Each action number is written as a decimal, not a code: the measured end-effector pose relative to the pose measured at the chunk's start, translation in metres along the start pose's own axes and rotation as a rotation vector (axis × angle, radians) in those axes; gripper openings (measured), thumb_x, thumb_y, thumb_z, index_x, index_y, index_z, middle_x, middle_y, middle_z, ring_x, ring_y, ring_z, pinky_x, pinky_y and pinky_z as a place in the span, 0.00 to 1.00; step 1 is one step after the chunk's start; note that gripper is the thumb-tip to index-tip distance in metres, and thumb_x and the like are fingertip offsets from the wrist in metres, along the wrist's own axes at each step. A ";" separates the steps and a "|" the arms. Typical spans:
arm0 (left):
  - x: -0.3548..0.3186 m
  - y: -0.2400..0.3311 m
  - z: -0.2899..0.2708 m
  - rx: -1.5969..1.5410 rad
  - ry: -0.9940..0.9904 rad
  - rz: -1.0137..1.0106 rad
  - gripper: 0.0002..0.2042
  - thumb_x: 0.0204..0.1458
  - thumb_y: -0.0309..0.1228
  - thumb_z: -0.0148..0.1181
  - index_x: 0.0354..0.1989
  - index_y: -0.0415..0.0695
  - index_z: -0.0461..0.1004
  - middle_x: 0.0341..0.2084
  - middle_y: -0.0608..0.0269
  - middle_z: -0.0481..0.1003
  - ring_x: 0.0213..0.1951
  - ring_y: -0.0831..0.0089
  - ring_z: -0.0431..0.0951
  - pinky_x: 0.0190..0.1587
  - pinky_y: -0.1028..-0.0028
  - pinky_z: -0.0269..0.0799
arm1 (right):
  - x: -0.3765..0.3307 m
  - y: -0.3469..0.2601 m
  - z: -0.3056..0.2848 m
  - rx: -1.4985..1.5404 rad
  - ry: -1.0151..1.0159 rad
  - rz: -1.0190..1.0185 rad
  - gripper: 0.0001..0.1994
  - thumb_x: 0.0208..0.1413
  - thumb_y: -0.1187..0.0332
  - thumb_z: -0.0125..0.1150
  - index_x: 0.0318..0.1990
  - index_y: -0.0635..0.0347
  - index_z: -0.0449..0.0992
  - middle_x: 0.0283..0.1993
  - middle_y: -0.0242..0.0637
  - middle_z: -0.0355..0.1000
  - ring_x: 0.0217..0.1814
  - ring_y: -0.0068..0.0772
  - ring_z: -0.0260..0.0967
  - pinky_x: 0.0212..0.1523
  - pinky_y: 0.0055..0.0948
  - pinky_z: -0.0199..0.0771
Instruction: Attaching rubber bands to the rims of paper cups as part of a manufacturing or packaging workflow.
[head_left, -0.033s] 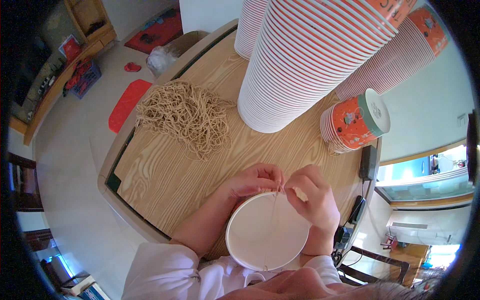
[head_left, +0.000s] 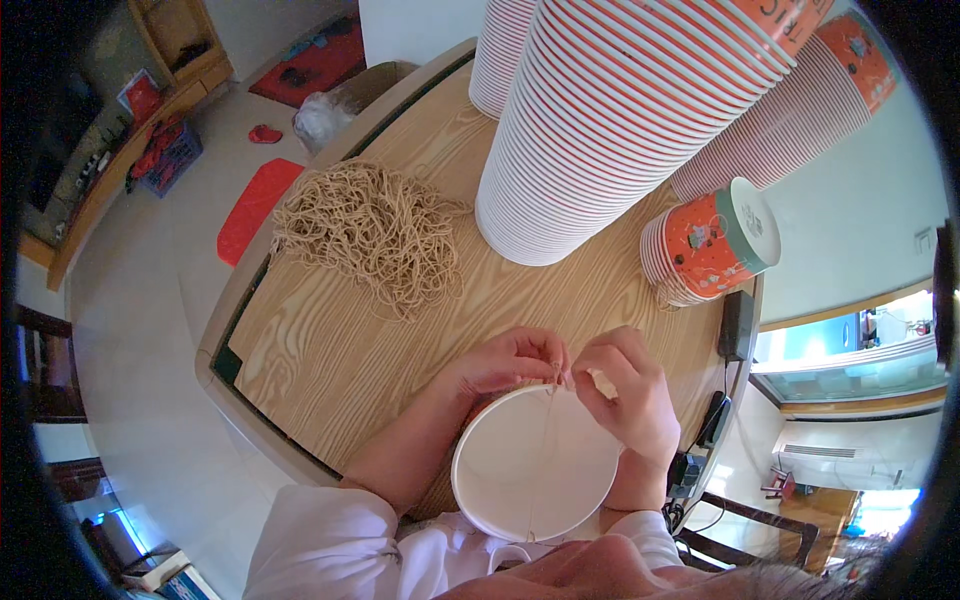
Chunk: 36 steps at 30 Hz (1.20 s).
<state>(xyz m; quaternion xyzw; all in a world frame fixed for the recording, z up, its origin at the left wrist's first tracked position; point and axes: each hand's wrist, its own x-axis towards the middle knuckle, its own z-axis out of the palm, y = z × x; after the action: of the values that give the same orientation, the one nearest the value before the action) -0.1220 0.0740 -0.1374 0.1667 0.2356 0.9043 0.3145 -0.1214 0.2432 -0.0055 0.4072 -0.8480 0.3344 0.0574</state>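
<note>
A white paper bucket (head_left: pixel 500 465) sits against my body at the near edge of the table, its round mouth facing up. A thin tan string (head_left: pixel 546 450) runs across the mouth from the far rim to the near rim. At the far rim my left hand (head_left: pixel 512 360) has its fingers closed in a pinch on the string's end. Close beside it, my right hand (head_left: pixel 637 405) also pinches, thumb and forefinger curled together by the string. The fingertips cover the exact spot where the string meets the rim.
Left on the wood-grain table (head_left: pixel 310 375) lies a tangled heap of tan string (head_left: pixel 370 235). Tall nested bucket stacks (head_left: pixel 590 140) rise at the back. A short orange-and-green stack (head_left: pixel 705 240) lies tipped at right, near black power adapters (head_left: pixel 737 325) along the edge.
My right hand has shifted very slightly away from the left fingertips. The bucket and my left hand look the same.
</note>
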 end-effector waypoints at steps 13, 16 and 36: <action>-0.002 0.000 -0.003 -0.011 0.018 -0.029 0.03 0.51 0.25 0.60 0.29 0.41 0.71 0.32 0.63 0.72 0.37 0.75 0.72 0.40 0.77 0.68 | 0.002 -0.012 0.005 -0.004 -0.107 -0.116 0.13 0.37 0.75 0.68 0.34 0.56 0.75 0.39 0.36 0.70 0.39 0.42 0.69 0.40 0.37 0.70; -0.004 0.007 0.007 0.031 0.019 -0.030 0.03 0.50 0.24 0.60 0.29 0.42 0.72 0.32 0.64 0.72 0.37 0.75 0.73 0.42 0.77 0.68 | 0.002 -0.010 0.003 -0.031 -0.034 -0.070 0.13 0.35 0.77 0.68 0.32 0.58 0.74 0.36 0.35 0.69 0.37 0.40 0.68 0.37 0.36 0.69; 0.000 -0.001 -0.002 0.123 0.051 0.020 0.08 0.49 0.23 0.60 0.38 0.40 0.71 0.31 0.65 0.73 0.33 0.79 0.72 0.38 0.79 0.68 | 0.006 0.001 0.003 -0.175 -0.027 0.084 0.07 0.41 0.77 0.63 0.31 0.60 0.73 0.29 0.37 0.70 0.33 0.42 0.68 0.37 0.35 0.66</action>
<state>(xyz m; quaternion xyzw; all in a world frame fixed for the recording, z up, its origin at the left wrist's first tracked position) -0.1222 0.0739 -0.1392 0.1648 0.2969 0.8952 0.2887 -0.1254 0.2378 -0.0061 0.3694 -0.8909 0.2556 0.0671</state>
